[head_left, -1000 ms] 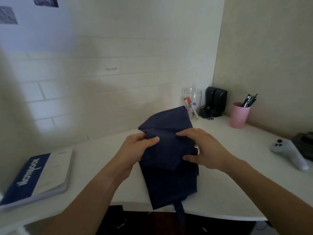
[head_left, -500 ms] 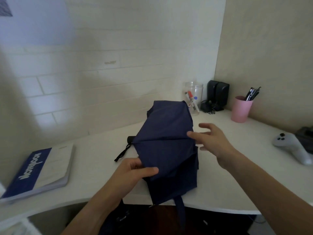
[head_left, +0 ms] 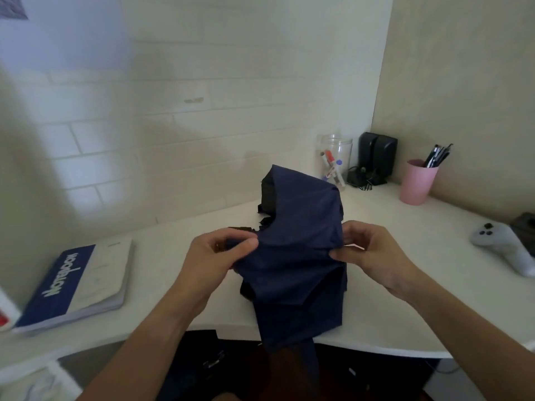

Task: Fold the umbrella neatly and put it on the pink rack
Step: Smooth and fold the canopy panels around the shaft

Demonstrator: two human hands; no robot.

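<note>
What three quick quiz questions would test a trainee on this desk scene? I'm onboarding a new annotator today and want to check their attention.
1. True or false: both hands grip the navy umbrella fabric.
2. Which item stands nearest the pink cup: A) the notebook, B) the black speakers, C) the white controller?
3. What does the clear jar hold?

Key
1. True: the left hand and right hand each pinch a side of the fabric.
2. B.
3. Markers, one with a red cap.
</note>
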